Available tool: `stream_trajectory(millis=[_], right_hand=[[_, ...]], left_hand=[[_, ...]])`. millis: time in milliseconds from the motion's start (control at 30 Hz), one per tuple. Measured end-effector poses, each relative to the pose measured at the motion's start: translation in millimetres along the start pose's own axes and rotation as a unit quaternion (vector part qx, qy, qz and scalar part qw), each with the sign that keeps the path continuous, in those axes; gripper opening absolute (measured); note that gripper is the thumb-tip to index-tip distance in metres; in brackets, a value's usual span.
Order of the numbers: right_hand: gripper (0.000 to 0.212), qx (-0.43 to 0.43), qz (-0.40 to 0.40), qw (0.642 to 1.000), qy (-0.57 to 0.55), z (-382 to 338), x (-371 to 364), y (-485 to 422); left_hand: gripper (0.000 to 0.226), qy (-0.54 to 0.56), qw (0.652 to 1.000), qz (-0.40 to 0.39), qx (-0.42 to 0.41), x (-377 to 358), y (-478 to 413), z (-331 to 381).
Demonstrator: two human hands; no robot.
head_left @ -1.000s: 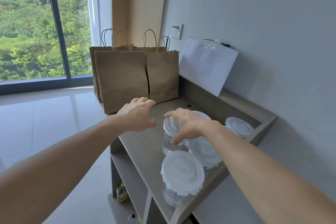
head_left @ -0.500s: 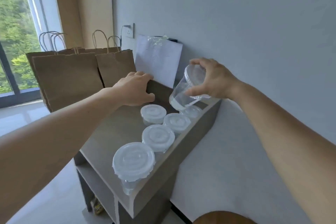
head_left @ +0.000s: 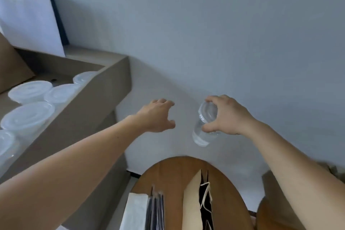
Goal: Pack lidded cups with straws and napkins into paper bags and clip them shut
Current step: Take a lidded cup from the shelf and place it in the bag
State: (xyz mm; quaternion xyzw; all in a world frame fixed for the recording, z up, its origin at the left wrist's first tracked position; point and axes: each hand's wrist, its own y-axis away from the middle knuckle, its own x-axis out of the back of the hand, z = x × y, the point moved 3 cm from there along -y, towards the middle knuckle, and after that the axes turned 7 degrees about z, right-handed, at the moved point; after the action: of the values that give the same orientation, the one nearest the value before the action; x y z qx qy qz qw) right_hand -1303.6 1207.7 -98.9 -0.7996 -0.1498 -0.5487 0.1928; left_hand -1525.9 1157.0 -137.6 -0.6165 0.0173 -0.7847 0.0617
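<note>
My right hand (head_left: 226, 115) grips the tilted cup (head_left: 204, 127) by its lid; my left hand (head_left: 156, 115) is loose, empty. If the lid pops, water could soak the paper bag (head_left: 194, 201).

clear cup (head_left: 204, 127) | brown paper bag (head_left: 192, 207) | white napkins (head_left: 135, 211) | grey-blue wall (head_left: 205, 24)

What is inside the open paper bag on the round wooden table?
Only a dark opening shows in the paper bag, with its pale cord handle draped across. Anything deeper is hidden in shadow and by the frame's lower edge.
</note>
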Motion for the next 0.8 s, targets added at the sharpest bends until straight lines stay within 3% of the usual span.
stream_trajectory(millis=[200, 433, 533, 667, 800], right_hand=[[0.101, -0.063, -0.059, 0.996, 0.015, 94.4, -60.1, 46.8], [0.101, -0.08, -0.071, 0.994, -0.035, 125.3, -109.0, 59.3], [0.098, -0.081, -0.052, 0.994, -0.051, 121.3, -120.6, 55.9], [0.097, -0.081, -0.043, 0.994, -0.067, 108.1, -136.3, 52.0], [0.098, -0.089, -0.045, 0.991, -0.085, 97.8, -152.2, 55.4]], left_hand=[[0.097, 0.03, 0.983, -0.179, -0.003, -136.1, 20.2, 60.1], [0.116, 0.042, 0.932, -0.357, 0.034, -242.5, 85.6, 77.9], [0.096, 0.044, 0.939, -0.333, 0.076, -261.1, 98.1, 80.3], [0.026, 0.106, 0.944, -0.271, 0.153, -271.8, 102.4, 79.5], [0.029, 0.188, 0.911, -0.267, 0.254, -281.3, 113.2, 65.7]])
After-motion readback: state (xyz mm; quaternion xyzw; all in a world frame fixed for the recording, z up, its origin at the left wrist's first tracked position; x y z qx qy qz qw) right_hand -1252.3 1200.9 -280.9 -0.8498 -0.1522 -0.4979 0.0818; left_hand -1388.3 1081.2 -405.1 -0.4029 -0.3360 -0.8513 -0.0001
